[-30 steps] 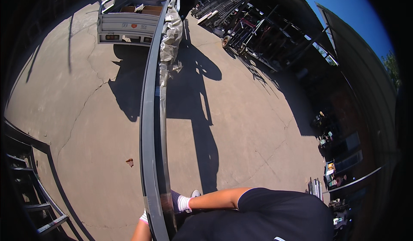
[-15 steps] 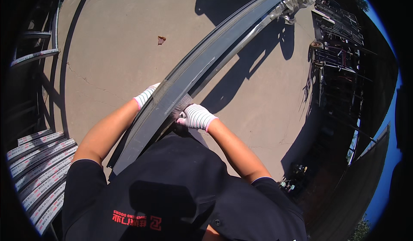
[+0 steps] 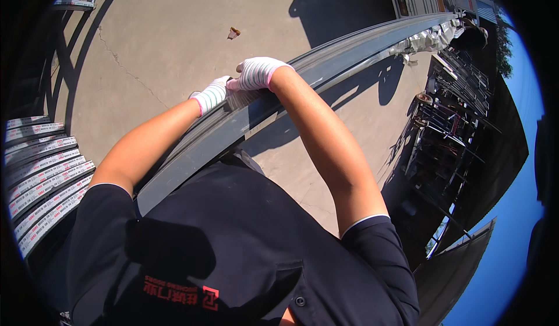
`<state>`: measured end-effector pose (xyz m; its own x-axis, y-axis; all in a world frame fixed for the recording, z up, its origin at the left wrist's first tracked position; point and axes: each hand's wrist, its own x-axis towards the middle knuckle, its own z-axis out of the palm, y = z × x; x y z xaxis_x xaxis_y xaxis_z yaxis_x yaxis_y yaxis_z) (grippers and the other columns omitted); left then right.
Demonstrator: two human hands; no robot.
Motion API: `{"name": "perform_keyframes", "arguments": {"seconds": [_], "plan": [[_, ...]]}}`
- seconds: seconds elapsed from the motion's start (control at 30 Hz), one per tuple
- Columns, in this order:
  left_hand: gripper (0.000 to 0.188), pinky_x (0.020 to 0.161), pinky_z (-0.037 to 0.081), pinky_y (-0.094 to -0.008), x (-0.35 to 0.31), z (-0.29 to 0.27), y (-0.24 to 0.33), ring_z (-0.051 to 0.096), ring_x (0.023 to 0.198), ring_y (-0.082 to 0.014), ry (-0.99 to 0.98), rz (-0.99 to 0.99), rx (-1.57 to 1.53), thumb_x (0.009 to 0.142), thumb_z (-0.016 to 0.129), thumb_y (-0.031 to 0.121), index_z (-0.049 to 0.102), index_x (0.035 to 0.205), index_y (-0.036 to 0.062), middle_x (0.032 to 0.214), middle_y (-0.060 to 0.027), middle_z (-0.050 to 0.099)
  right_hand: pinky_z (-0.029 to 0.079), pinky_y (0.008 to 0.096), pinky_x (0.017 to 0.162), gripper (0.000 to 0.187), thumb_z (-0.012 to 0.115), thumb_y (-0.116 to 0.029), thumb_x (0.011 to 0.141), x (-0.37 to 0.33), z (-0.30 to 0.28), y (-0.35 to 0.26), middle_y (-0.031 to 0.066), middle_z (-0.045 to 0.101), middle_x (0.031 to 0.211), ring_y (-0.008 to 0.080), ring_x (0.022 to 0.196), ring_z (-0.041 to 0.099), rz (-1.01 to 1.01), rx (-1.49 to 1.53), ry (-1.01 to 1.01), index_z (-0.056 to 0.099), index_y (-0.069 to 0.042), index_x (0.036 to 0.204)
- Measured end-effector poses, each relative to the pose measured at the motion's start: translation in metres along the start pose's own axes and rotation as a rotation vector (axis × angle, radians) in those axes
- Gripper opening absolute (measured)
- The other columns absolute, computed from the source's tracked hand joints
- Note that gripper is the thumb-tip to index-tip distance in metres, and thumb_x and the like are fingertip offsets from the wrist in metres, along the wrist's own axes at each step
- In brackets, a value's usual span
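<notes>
Left of the hands, white strips [image 3: 43, 177] are lying stacked. The gloved left hand [image 3: 213, 95] is resting at the far edge of the grey beam [image 3: 332, 63], which is passing under the right forearm. A brown scrap [image 3: 233, 33] is lying beyond both hands. The right hand [image 3: 259, 73], also gloved, is reaching over the beam, close together with the left; their grip I cannot tell. Far to their right, silvery wrapping [image 3: 430, 39] is covering the beam's side, near a co-worker [image 3: 471, 38].
</notes>
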<state>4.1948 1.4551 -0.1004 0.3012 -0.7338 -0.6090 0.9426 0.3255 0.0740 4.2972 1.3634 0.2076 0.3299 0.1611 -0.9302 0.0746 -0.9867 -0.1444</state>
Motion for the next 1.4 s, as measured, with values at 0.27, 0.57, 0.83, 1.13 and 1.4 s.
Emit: {"name": "perform_keyframes", "arguments": {"seconds": [0.27,0.57,0.83,1.13,1.4], "plan": [[0.021,0.076,0.058,-0.0407,-0.024,0.026,0.010,0.072,0.085,-0.0271,0.204,0.032,0.341,0.093,0.062,0.011,0.068,0.110,-0.0016,0.099,-0.0156,0.074,0.036,0.0410,0.113,0.069,0.068,-0.047,0.085,0.010,-0.002,0.012,0.0169,0.057,0.145,0.0277,0.132,0.054,0.028,0.476,-0.403,0.059,-0.009,0.141],[0.024,0.069,0.056,-0.0367,-0.075,0.074,0.037,0.068,0.072,-0.0236,-0.123,-0.105,0.601,0.095,0.059,0.022,0.070,0.104,0.0037,0.090,-0.0132,0.073,0.044,0.0402,0.107,0.094,0.080,-0.066,0.069,0.028,0.012,0.004,0.0160,0.061,0.139,0.0320,0.127,0.058,0.057,0.172,-0.274,0.060,-0.005,0.138],[0.055,0.085,0.056,-0.0427,-0.133,0.108,0.057,0.069,0.092,-0.0269,0.207,-0.098,0.025,0.095,0.055,0.049,0.059,0.127,0.0045,0.106,-0.0155,0.071,0.053,0.0367,0.083,0.069,0.078,-0.066,0.075,0.007,0.013,-0.023,0.0106,0.075,0.097,0.0235,0.085,0.069,0.080,0.193,-0.214,0.078,-0.005,0.107],[0.064,0.100,0.047,-0.0362,-0.230,0.131,0.057,0.054,0.119,-0.0233,0.071,0.247,0.530,0.102,0.053,0.051,0.034,0.149,0.0117,0.132,-0.0121,0.053,0.054,0.0389,0.077,0.060,0.076,-0.060,0.077,0.011,0.017,-0.031,0.0084,0.075,0.099,0.0240,0.084,0.070,0.257,0.237,-0.223,0.078,-0.008,0.106],[0.096,0.118,0.025,-0.0525,-0.273,0.165,0.058,0.028,0.149,-0.0382,0.099,0.187,1.639,0.077,0.071,0.064,0.036,0.157,0.0241,0.166,-0.0208,0.016,0.051,0.0376,0.076,0.058,0.078,-0.059,0.074,0.013,0.018,-0.031,0.0089,0.074,0.093,0.0233,0.082,0.068,0.245,0.195,-0.169,0.080,-0.007,0.098]]}}
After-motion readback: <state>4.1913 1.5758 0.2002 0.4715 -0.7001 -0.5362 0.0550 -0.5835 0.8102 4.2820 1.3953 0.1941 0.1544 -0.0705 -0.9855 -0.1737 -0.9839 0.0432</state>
